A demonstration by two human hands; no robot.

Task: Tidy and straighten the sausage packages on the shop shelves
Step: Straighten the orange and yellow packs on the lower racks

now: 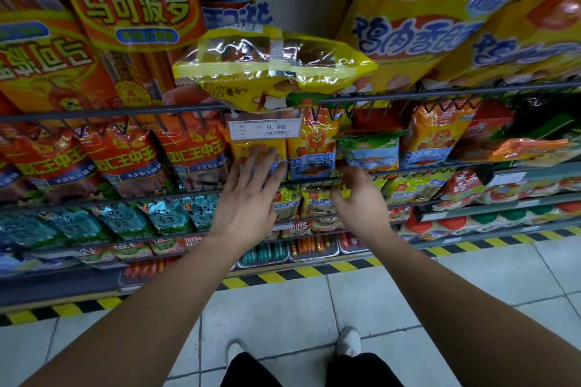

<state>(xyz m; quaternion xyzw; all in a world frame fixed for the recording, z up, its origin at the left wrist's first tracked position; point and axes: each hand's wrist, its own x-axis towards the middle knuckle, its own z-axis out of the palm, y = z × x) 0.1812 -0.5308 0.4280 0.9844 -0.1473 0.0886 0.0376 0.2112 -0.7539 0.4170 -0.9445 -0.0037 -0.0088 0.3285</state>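
Observation:
Sausage packages fill tiered wire shelves in front of me. A yellow package [273,69] hangs tilted over the top shelf rail [125,112], above a price tag [265,128] reading 9.90. My left hand [251,195] reaches out with straight, spread fingers that touch an orange lion-print package [256,148] on the second shelf. My right hand [361,201] hovers with loosely curled fingers just below a second lion-print package [314,148] and a green-and-blue package [371,148]; it holds nothing that I can see.
Red packages [125,157] line the second shelf to the left, teal packs [119,223] the shelf under it. Large orange [132,9] and yellow bags [418,22] stand on top. Black-and-yellow tape [283,275] marks the shelf base on the tiled floor [377,298]; my shoes [349,341] are below.

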